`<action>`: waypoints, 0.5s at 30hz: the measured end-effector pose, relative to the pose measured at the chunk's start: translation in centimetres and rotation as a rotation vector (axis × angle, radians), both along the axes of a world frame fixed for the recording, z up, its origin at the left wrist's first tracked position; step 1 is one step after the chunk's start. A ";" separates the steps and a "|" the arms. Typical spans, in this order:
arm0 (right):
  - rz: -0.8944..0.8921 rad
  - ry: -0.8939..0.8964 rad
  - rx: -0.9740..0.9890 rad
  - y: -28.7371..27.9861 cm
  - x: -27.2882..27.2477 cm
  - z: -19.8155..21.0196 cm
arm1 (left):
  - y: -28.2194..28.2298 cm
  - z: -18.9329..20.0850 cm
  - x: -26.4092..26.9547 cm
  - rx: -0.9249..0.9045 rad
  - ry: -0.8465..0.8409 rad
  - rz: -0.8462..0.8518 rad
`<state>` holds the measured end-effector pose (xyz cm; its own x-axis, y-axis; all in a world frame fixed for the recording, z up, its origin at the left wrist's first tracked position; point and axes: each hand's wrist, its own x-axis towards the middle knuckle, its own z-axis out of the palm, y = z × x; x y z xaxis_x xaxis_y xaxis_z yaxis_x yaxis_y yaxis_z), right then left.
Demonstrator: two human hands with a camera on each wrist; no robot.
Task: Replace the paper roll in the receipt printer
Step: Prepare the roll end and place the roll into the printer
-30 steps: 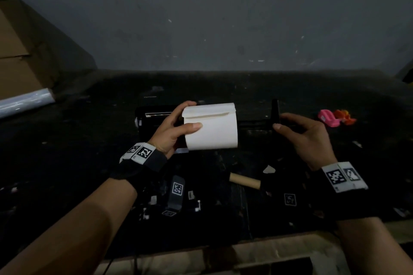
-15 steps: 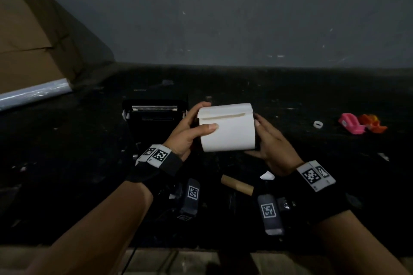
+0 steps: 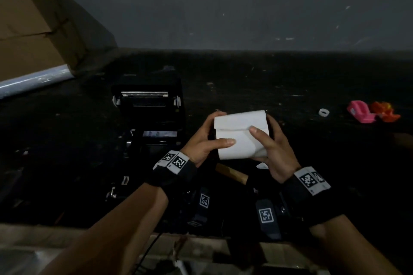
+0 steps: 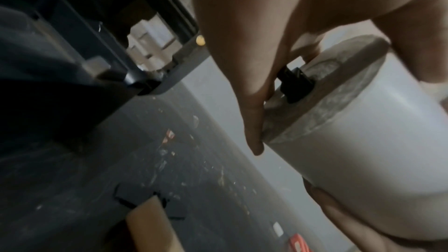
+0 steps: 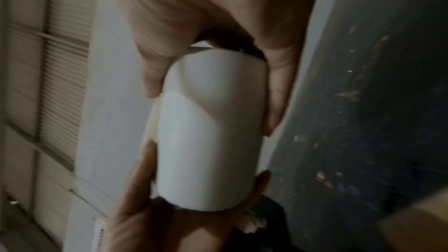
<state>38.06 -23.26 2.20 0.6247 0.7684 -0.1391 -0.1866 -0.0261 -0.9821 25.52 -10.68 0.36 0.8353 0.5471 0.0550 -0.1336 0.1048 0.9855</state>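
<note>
We look at a dim room with a plain grey wall (image 3: 223,6) behind a dark table (image 3: 290,87) whose top is flecked with pale scraps and dust. Against the wall, at the table's far left corner, leans a brown cardboard box (image 3: 33,28), and a pale shiny roll (image 3: 33,79) lies just in front of the box. Well to the right of the box, on the table, sit a pink object (image 3: 359,111) and an orange one (image 3: 385,111), touching each other, with a small white ring (image 3: 323,112) beside them. The table's near edge (image 3: 33,239) looks like pale worn wood.
</note>
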 end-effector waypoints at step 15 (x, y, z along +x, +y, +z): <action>-0.146 0.157 0.121 -1.5 5.1 -2.8 | 3.4 -5.6 3.1 -0.041 0.385 0.168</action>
<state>43.13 -24.76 -0.57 0.7082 0.6887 -0.1556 -0.3302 0.1282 -0.9352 28.66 -7.33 -5.25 0.6900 0.6724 -0.2679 0.2248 0.1528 0.9624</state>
